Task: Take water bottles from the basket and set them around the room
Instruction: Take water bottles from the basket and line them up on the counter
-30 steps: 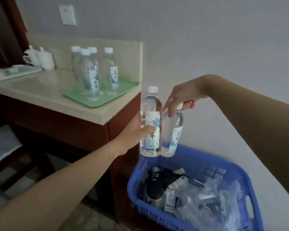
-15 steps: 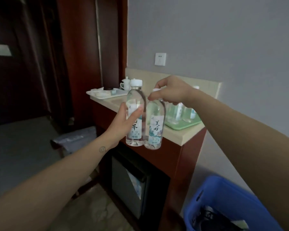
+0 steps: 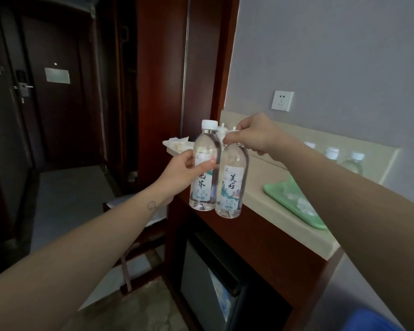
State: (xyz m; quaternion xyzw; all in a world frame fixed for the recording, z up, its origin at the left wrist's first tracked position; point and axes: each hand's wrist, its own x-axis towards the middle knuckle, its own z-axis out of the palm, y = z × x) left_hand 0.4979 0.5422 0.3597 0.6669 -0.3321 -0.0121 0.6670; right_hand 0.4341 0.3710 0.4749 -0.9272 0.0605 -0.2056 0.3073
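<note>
Two clear water bottles with white caps and white labels hang upright side by side in front of me. My left hand grips the left bottle round its middle. My right hand holds the right bottle from above by its cap, which the fingers hide. The two bottles touch or nearly touch. Only a corner of the blue basket shows at the bottom right. Several more bottles stand on the green tray on the counter, partly behind my right forearm.
A beige counter on a red-brown cabinet runs along the grey wall, with a minibar under it. A white tray with cups sits at its far end. A socket is on the wall. A dark corridor leads to the door.
My view has swung left and up, away from the basket toward the corridor and door. Both hands have carried their bottles up along with it; the grips are unchanged.
</note>
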